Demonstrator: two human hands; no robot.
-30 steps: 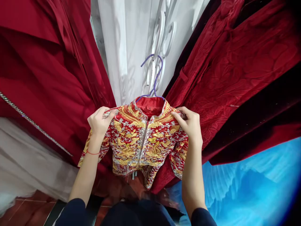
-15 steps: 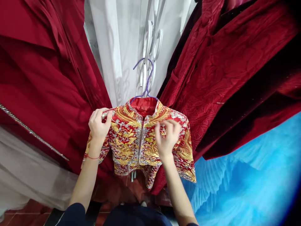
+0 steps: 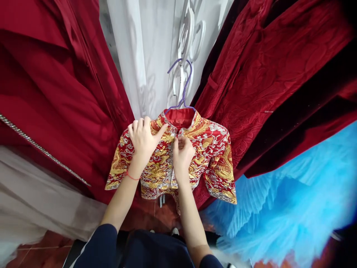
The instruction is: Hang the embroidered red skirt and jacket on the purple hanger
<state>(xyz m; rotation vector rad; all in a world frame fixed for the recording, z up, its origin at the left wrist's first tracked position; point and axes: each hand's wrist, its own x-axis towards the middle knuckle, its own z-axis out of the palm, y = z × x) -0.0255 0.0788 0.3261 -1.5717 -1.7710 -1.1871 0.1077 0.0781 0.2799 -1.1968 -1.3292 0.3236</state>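
- Right now the left hand [image 3: 143, 139] lies flat on the embroidered red jacket [image 3: 206, 149], fingers spread over the chest panel just left of the collar, thumb stretched toward the neckline; it grips nothing.
- The right hand [image 3: 182, 153] sits at the jacket's centre front just under the collar, fingertips drawn together in a pinch on the front closure; what exactly lies between them is too small to tell.
- The two hands are close together, nearly touching at the closure.
- The jacket, red with gold and silver embroidery, hangs on a purple hanger [image 3: 182, 85], whose hook rises in front of a white carved panel [image 3: 156, 56].
- A thin red string bracelet [image 3: 132, 176] circles the left wrist.
- Both forearms come out of dark navy sleeves [image 3: 102, 243] at the bottom edge.
- Left of the jacket hangs a plain dark red garment [image 3: 55, 93] with a silver beaded trim [image 3: 41, 149] running across it.
- To the right hangs a dark red patterned garment [image 3: 267, 74].
- Pale blue tulle [image 3: 292, 193] fills the lower right, and white fabric [image 3: 33, 201] the lower left.
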